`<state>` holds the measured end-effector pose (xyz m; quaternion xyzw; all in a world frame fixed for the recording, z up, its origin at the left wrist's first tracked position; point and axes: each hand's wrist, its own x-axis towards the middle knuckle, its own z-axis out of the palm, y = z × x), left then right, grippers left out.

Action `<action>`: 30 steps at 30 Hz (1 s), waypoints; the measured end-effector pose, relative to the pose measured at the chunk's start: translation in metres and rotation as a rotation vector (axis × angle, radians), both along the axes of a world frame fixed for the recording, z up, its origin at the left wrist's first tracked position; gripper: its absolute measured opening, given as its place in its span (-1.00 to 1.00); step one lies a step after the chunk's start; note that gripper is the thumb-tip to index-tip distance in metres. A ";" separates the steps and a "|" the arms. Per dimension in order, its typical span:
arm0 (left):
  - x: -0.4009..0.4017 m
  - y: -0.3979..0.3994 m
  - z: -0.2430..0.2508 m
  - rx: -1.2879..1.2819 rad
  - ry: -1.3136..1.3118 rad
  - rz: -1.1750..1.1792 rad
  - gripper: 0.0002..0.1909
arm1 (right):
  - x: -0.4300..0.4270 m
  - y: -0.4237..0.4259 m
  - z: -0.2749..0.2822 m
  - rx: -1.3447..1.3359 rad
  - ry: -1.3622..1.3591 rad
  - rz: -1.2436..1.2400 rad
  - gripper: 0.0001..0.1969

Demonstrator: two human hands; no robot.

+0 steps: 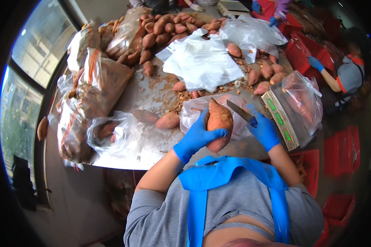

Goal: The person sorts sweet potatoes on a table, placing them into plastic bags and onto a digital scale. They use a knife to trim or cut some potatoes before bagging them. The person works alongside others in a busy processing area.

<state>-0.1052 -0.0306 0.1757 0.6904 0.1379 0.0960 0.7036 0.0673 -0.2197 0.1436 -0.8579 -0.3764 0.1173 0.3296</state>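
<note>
Gloved in blue, my left hand (198, 136) grips a large sweet potato (220, 123) upright, its pointed end up. My right hand (263, 128), in a matching glove, holds a knife (239, 111) by its dark handle, the blade slanting up and left, just right of the sweet potato. Beneath both lies a clear plastic bag (190, 114) on the metal table (145, 100). Another sweet potato (168, 120) rests left of that bag. Small cut pieces and soil are scattered beyond it.
Full sacks (106, 77) stand at left by the window, near an open plastic bag (111, 132). White bags (201, 61) lie ahead, before a sweet potato pile (170, 27). At right, a scale (279, 119) bears a filled bag (300, 95). Co-workers and red crates (341, 151) are beyond.
</note>
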 end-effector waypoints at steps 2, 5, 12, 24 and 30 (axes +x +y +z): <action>0.023 -0.004 -0.024 -0.030 0.128 -0.057 -0.02 | 0.018 0.001 -0.032 0.084 -0.057 -0.047 -0.51; 0.028 0.010 -0.068 0.065 0.356 -0.219 -0.05 | 0.024 -0.001 -0.029 0.291 -0.021 -0.111 -0.67; 0.031 0.018 -0.066 -0.554 0.486 -0.230 -0.27 | 0.013 -0.017 -0.020 0.606 0.583 0.065 -0.72; 0.096 0.022 -0.127 -0.244 0.099 0.484 -0.26 | 0.012 -0.035 -0.020 0.599 0.758 0.189 -0.70; 0.086 0.046 -0.141 0.551 0.150 0.539 -0.06 | 0.014 -0.038 -0.021 0.582 0.839 0.151 -0.69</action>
